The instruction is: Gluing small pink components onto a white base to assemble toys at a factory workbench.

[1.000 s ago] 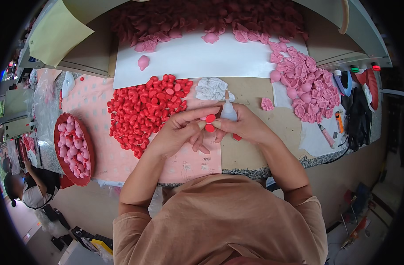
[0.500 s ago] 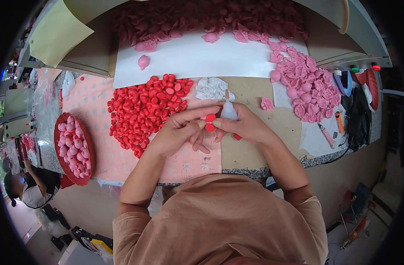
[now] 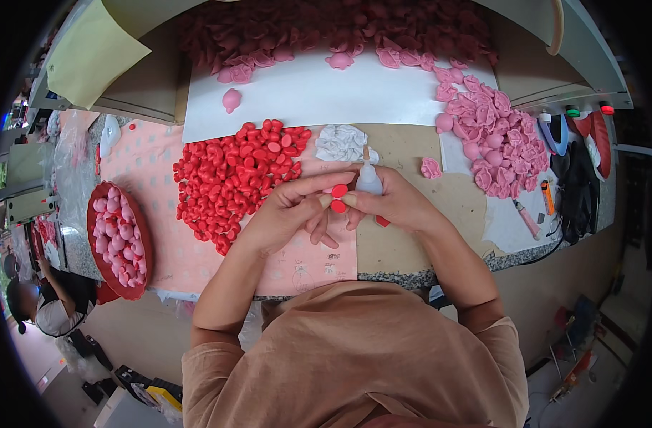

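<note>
Fingertips of both hands pinch a small red plastic piece (image 3: 338, 206) with two rounded ends, held over the table's middle. My left hand (image 3: 287, 212) grips it from the left between thumb and fingers, the lower fingers curling below. From the right, the thumb and a finger of my right hand (image 3: 399, 202) meet it too. A translucent squeeze bottle (image 3: 369, 181) with a thin brownish nozzle stays tucked in that same right hand, its tip upward. Just left of my hands lies a heap of similar red pieces (image 3: 240, 175). My fingers hide part of the held piece.
A red basket (image 3: 150, 260) of pink and red pieces stands at left. Pink shell-like parts (image 3: 490, 139) heap at right and along the back. Near them lie an orange cutter (image 3: 548, 197) and a tube (image 3: 527, 219). Crumpled white cloth (image 3: 338, 143) sits ahead. A person works far left.
</note>
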`<state>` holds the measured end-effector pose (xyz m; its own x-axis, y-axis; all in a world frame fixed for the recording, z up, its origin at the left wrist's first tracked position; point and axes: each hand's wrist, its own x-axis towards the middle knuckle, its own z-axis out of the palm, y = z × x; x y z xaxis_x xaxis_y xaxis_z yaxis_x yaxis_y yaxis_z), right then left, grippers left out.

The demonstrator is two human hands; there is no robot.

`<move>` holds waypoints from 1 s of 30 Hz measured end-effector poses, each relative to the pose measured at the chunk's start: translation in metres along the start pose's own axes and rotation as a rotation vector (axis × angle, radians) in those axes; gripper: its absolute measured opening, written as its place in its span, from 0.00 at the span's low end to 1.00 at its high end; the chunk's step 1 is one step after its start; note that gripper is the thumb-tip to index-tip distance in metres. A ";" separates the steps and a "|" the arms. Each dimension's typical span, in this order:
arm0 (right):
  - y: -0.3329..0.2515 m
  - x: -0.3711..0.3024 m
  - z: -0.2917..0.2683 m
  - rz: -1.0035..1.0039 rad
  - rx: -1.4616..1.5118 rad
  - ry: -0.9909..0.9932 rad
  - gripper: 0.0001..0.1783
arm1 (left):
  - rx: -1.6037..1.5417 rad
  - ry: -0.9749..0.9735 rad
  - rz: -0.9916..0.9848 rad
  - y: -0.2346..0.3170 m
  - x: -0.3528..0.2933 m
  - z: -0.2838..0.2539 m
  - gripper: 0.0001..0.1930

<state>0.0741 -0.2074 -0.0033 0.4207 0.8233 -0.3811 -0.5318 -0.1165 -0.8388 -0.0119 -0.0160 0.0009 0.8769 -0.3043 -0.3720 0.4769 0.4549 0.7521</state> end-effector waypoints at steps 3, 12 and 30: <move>0.000 0.000 0.000 0.001 0.003 0.002 0.20 | 0.001 -0.003 -0.002 0.001 0.000 0.001 0.20; -0.002 0.000 0.001 0.005 -0.009 0.004 0.20 | 0.001 0.006 -0.013 0.004 -0.001 0.003 0.20; 0.000 0.000 0.001 -0.023 0.029 -0.016 0.19 | -0.016 -0.010 -0.037 0.004 -0.001 0.002 0.23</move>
<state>0.0735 -0.2066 -0.0029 0.4216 0.8341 -0.3557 -0.5434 -0.0816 -0.8355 -0.0112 -0.0150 0.0057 0.8579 -0.3295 -0.3942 0.5102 0.4562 0.7290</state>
